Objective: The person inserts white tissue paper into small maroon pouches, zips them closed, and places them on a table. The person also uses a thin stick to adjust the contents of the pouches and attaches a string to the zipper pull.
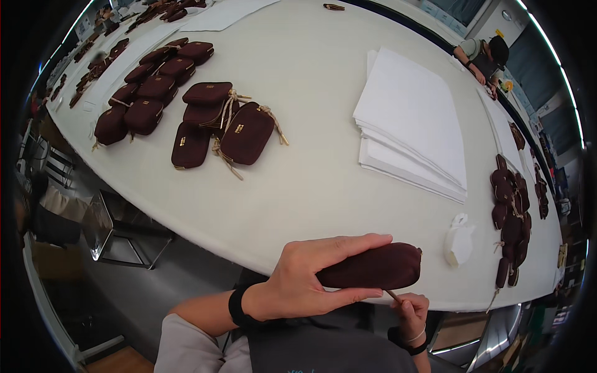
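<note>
A dark burgundy zip pouch (373, 266) is in my left hand (305, 273), thumb along one long side and fingers along the other. The pouch is seen edge-on over the table's near edge. My right hand (413, 314) is just below it, fingertips pinched on a thin brown strip (393, 296) that runs up to the pouch's underside. Whether the strip is a zip pull or a separate tool I cannot tell. Ahead to the left, a small group of similar pouches (249, 133) lies with beige knotted cords and gold-coloured tips.
A larger cluster of burgundy pouches (149, 93) sits farther left on the pale table (298, 124). White sheets (410, 112) are stacked right of centre, with a small white object (459, 242) nearby. More pouches (513, 217) line the right edge. Another person (488, 59) works at the far right.
</note>
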{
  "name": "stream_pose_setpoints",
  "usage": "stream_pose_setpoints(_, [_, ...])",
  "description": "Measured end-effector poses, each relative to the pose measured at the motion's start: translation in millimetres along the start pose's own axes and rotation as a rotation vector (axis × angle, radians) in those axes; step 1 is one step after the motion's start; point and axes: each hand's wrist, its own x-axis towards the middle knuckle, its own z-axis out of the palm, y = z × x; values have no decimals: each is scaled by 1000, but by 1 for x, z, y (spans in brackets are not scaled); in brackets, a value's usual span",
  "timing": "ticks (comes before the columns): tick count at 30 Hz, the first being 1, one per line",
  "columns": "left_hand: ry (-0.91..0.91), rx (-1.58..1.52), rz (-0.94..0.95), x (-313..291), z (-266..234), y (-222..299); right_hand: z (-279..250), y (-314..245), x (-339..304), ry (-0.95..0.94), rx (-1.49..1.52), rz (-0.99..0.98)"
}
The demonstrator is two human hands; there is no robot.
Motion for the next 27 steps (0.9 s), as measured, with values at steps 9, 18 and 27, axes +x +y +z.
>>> stream_pose_setpoints(9, [-94, -73, 18, -7, 3, 5, 17, 22, 4, -58, 293, -59])
stream_pose_setpoints(18, [-159, -702, -246, -6, 3, -23, 38, 13, 10, -111, 647, 111])
stream_pose_setpoints(27, [1, -410, -188, -1, 3, -13, 4, -11, 12, -60, 89, 9])
